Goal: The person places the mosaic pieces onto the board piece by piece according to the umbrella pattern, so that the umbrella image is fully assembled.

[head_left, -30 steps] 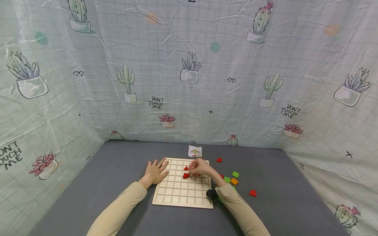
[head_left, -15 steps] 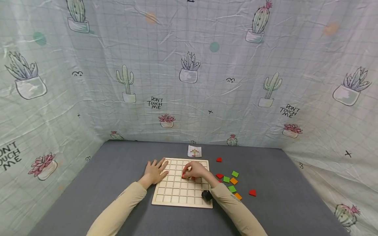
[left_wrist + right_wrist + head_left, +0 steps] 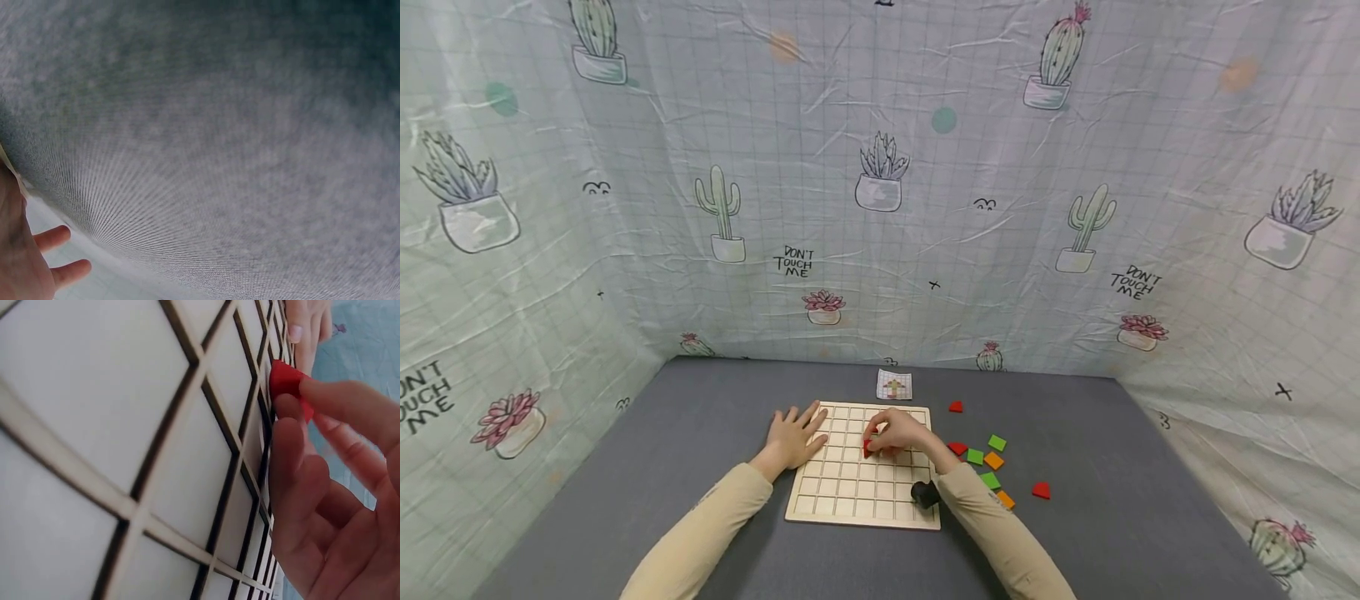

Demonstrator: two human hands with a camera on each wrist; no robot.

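Note:
A pale wooden board (image 3: 842, 505) with a raised square grid lies on the grey table. My left hand (image 3: 792, 438) rests with fingers spread on its left border; the left wrist view catches only part of that hand (image 3: 25, 250). Over the board's upper middle, my right hand (image 3: 897, 431) pinches a red tile (image 3: 867, 449) between thumb and fingers. The right wrist view shows this red tile (image 3: 286, 379) tilted against the grid, partly covered by fingertips. More red shows beside and under the right hand, mostly hidden.
Right of the board lie loose green tiles (image 3: 997, 442), orange tiles (image 3: 994, 461) and red tiles (image 3: 1041, 491). A small card (image 3: 894, 385) with a coloured pattern lies behind the board. Printed cloth (image 3: 880, 275) hangs around the table. A black wrist camera (image 3: 924, 495) sits below the right hand.
My right hand has shifted slightly left and lower over the board, and its fingertips now hold the red tile. Since half a second ago it has barely moved. My left hand stays put.

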